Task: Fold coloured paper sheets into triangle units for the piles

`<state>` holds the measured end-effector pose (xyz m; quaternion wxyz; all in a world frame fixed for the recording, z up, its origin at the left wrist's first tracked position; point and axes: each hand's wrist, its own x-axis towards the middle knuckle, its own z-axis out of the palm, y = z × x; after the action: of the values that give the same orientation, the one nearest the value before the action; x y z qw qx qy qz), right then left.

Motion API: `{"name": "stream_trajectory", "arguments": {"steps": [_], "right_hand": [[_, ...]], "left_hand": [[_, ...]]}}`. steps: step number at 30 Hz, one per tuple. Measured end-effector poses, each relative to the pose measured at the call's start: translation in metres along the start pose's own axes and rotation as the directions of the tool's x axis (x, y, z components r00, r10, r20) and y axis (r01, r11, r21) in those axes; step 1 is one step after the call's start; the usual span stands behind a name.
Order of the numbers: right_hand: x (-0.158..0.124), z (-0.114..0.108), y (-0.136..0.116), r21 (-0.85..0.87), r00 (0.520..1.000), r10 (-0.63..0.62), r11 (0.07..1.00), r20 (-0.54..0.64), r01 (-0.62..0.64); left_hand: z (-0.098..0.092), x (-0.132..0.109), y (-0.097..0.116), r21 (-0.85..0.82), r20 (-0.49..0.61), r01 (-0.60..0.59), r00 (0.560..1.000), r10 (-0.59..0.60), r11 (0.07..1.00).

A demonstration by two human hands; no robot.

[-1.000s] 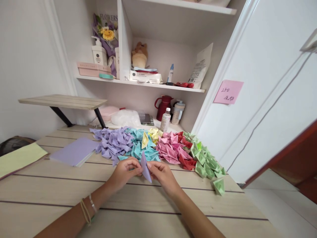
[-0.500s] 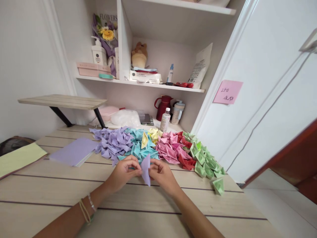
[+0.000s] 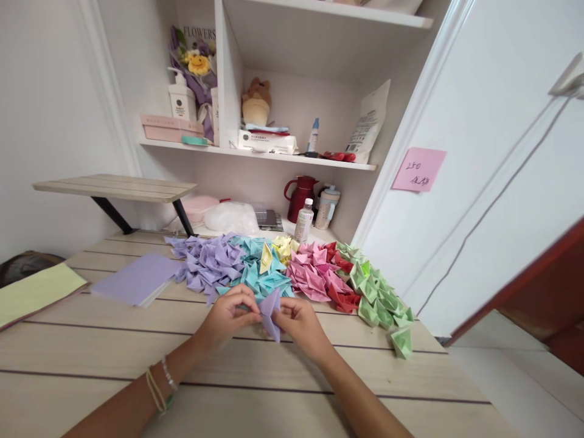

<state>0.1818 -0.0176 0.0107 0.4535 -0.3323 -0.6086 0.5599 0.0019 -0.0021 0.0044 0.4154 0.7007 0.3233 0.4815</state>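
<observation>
A folded purple paper boat (image 3: 271, 316) is held upright between my two hands, a little above the slatted wooden table (image 3: 255, 389). My left hand (image 3: 235, 313) pinches its left side between thumb and fingers. On its right side, the thumb and fingers of my right hand (image 3: 298, 322) grip the paper; some fingertips are hidden behind it. Just beyond the hands lies a heap of blue paper boats (image 3: 262, 283). Purple paper boats (image 3: 210, 261) are piled to its left, pink ones (image 3: 310, 274) to its right.
Green paper boats (image 3: 381, 298) line the table's right edge, one (image 3: 401, 342) nearer me. A stack of purple paper sheets (image 3: 137, 278) and yellow-green sheets (image 3: 39, 292) lie left. A small raised stand (image 3: 118, 187) and a bottle (image 3: 304, 220) stand behind.
The purple paper boat has tilted, its top leaning further right, and shows more of its opened side. My right hand has shifted slightly; my left hand stays nearly in place.
</observation>
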Motion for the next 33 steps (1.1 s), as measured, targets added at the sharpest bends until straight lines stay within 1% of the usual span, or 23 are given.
{"name": "stream_trajectory", "arguments": {"steps": [2,4,6,8,11,12,14,16,18,20,21,23,24,26,27,29,30,31,33], "right_hand": [[-0.001,0.002,-0.001,-0.018,0.998,-0.037,0.999,-0.044,0.036],[-0.001,0.004,0.0,-0.124,0.985,-0.108,0.988,-0.138,0.09],[-0.001,0.005,0.003,-0.283,0.953,-0.2,0.95,-0.226,0.132],[-0.001,0.004,0.007,-0.417,0.919,-0.277,0.898,-0.281,0.143],[-0.001,0.003,0.012,-0.515,0.884,-0.34,0.846,-0.321,0.138],[0.0,0.002,0.013,-0.518,0.884,-0.343,0.843,-0.317,0.142],[0.001,0.0,0.014,-0.472,0.909,-0.3,0.871,-0.288,0.138],[0.002,-0.003,0.013,-0.343,0.947,-0.208,0.932,-0.246,0.116],[0.003,-0.007,0.01,-0.192,0.975,-0.132,0.977,-0.176,0.098],[0.004,-0.011,0.006,-0.09,0.991,-0.109,0.991,-0.083,0.101],[0.004,-0.013,0.004,-0.069,0.994,-0.106,0.992,-0.038,0.103],[0.004,-0.017,-0.001,-0.085,0.993,-0.114,0.99,0.027,0.116],[0.004,-0.019,-0.003,-0.12,0.99,-0.132,0.983,0.048,0.137],[0.003,-0.022,-0.006,-0.231,0.976,-0.199,0.949,0.087,0.215],[0.003,-0.023,-0.008,-0.288,0.966,-0.238,0.922,0.103,0.258],[0.002,-0.024,-0.009,-0.361,0.948,-0.302,0.876,0.102,0.319],[0.002,-0.023,-0.009,-0.363,0.945,-0.317,0.874,0.078,0.323],[0.002,-0.022,-0.008,-0.341,0.948,-0.315,0.888,0.04,0.31],[0.003,-0.018,-0.005,-0.233,0.963,-0.266,0.94,-0.051,0.248]], "left_hand": [[0.0,0.001,0.0,0.044,-0.077,-0.003,0.997,0.006,0.999],[0.0,0.0,0.0,0.083,-0.119,0.034,0.993,-0.024,0.996],[0.003,-0.003,0.003,0.075,-0.112,0.093,0.99,-0.084,0.993],[0.008,-0.006,0.007,0.039,-0.077,0.145,0.987,-0.141,0.989],[0.016,-0.01,0.014,0.008,-0.046,0.2,0.979,-0.199,0.98],[0.018,-0.011,0.015,-0.004,-0.048,0.214,0.976,-0.214,0.977],[0.02,-0.01,0.016,-0.049,-0.069,0.226,0.971,-0.229,0.973],[0.018,-0.008,0.014,-0.114,-0.094,0.222,0.968,-0.233,0.968],[0.013,-0.005,0.011,-0.182,-0.107,0.22,0.964,-0.242,0.958],[0.007,-0.002,0.007,-0.246,-0.102,0.236,0.958,-0.267,0.94],[0.003,-0.001,0.005,-0.277,-0.087,0.246,0.956,-0.279,0.929],[-0.003,0.001,0.001,-0.325,-0.043,0.264,0.955,-0.292,0.908],[-0.005,0.002,0.0,-0.335,-0.02,0.269,0.956,-0.292,0.903],[-0.008,0.003,-0.001,-0.331,-0.001,0.269,0.958,-0.286,0.904],[-0.009,0.004,-0.001,-0.321,-0.008,0.26,0.961,-0.277,0.911],[-0.009,0.005,0.001,-0.298,-0.033,0.228,0.968,-0.248,0.927],[-0.009,0.005,0.003,-0.284,-0.042,0.212,0.972,-0.233,0.935],[-0.009,0.005,0.005,-0.266,-0.049,0.199,0.975,-0.219,0.943],[-0.007,0.004,0.007,-0.211,-0.05,0.195,0.976,-0.21,0.958]]}}
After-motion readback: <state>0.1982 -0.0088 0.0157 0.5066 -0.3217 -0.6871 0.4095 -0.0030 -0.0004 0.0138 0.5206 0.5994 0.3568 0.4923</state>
